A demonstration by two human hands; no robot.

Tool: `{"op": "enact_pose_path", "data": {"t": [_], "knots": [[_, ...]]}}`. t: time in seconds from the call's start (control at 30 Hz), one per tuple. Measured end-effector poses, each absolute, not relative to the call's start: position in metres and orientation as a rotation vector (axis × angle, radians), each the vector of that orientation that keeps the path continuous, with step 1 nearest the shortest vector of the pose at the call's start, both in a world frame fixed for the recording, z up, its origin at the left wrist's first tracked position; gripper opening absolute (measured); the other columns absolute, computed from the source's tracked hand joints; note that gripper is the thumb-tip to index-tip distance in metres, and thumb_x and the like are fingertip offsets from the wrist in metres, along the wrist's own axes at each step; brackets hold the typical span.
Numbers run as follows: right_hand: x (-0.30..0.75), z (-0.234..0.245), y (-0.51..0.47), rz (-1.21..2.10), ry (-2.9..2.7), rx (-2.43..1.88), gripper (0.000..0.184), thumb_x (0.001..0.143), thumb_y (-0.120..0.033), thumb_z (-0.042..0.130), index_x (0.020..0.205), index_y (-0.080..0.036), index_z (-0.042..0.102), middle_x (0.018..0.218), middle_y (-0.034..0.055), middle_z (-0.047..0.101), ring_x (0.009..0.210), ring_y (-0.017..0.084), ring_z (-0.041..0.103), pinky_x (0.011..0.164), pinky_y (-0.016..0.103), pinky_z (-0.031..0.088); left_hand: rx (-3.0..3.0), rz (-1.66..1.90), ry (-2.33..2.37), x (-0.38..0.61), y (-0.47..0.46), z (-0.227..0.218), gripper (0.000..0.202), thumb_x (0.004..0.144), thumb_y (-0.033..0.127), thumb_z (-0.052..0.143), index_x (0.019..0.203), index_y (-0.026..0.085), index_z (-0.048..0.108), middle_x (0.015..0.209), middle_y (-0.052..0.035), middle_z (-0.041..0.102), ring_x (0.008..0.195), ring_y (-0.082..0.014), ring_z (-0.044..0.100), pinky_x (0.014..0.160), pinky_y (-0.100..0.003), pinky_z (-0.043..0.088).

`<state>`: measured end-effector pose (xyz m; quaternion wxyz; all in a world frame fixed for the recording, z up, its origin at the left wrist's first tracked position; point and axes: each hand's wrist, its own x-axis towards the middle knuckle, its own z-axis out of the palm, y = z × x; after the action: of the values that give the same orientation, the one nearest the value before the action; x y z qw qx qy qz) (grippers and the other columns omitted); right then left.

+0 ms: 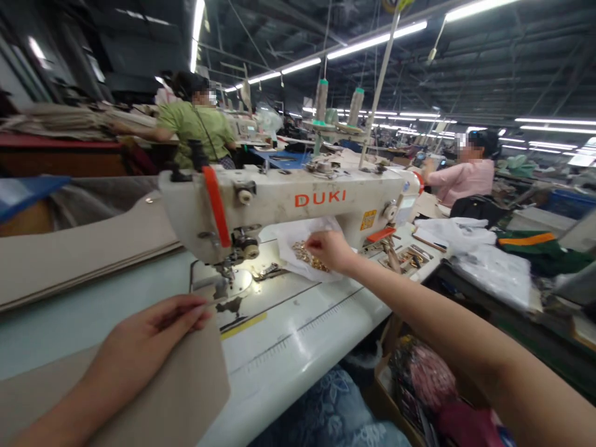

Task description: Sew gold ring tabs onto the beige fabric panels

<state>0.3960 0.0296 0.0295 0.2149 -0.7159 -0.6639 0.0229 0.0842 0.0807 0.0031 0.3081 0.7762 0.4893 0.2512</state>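
Observation:
My left hand (156,335) is closed on the corner of a beige fabric panel (195,385), which lies at the lower left of the table. A thin strip (216,302) sticks out past its fingertips, close to the needle area of the white sewing machine (279,198). Under the machine's arm, my right hand (329,249) has its fingers pinched together at a pile of small gold-coloured metal pieces (317,264). The pile rests on a white plastic bag (291,239). Whatever sits between those fingertips is too small to make out.
More beige panels (93,248) lie stacked behind the left hand. A tool tray (416,257) and plastic bags (493,267) are on the right. Below the table edge stands a box of bundled material (428,379). Two people work beyond, one in green (193,127), one in pink (468,177).

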Motion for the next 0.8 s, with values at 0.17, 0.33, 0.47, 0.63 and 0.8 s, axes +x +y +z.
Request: {"op": "enact_pose_path", "data": {"t": [0.17,0.33,0.47,0.63,0.8], "knots": [[0.372,0.026,0.006,0.342,-1.769,-1.634,0.019,0.083,-0.03,0.059,0.083,-0.014,0.07,0.071,0.0025,0.069,0.059,0.012,0.061,0.057,0.023,0.046,1.963,0.701,1.199,0.09,0.065,0.015,0.031,0.073,0.044,0.056,0.086,0.019,0.067,0.065,0.0026,0.07,0.068,-0.0186,0.065,0.07,-0.026,0.05],[0.339,0.016,-0.003,0.981,-1.427,-1.273,0.03,0.071,-0.045,0.07,0.081,-0.017,0.07,0.075,0.0031,0.07,0.067,0.013,0.063,0.065,0.027,0.049,1.955,0.758,1.101,0.085,0.069,-0.001,0.027,0.076,0.042,0.054,0.082,0.02,0.067,0.066,0.0012,0.067,0.068,-0.0184,0.063,0.065,-0.025,0.048],[0.319,0.01,0.003,1.233,-1.182,-1.182,0.032,0.061,-0.043,0.079,0.079,-0.017,0.072,0.074,0.0032,0.07,0.069,0.014,0.063,0.069,0.028,0.049,1.908,0.761,1.047,0.084,0.067,-0.005,0.024,0.076,0.038,0.055,0.082,0.019,0.067,0.068,0.0008,0.066,0.068,-0.0175,0.061,0.064,-0.024,0.047],[0.304,0.005,0.012,1.257,-1.176,-1.183,0.031,0.061,-0.042,0.08,0.079,-0.018,0.073,0.072,0.0027,0.07,0.068,0.014,0.062,0.068,0.027,0.047,1.845,0.78,0.958,0.085,0.061,-0.003,0.02,0.076,0.034,0.056,0.08,0.018,0.067,0.068,0.0,0.065,0.067,-0.0159,0.059,0.063,-0.024,0.044],[0.291,-0.004,0.022,1.236,-1.258,-1.223,0.025,0.064,-0.038,0.076,0.08,-0.019,0.073,0.071,0.0013,0.069,0.065,0.013,0.06,0.064,0.027,0.046,1.751,0.811,0.92,0.087,0.062,-0.005,0.017,0.076,0.032,0.056,0.076,0.018,0.066,0.064,0.0011,0.062,0.064,-0.0146,0.056,0.061,-0.023,0.042]]}}
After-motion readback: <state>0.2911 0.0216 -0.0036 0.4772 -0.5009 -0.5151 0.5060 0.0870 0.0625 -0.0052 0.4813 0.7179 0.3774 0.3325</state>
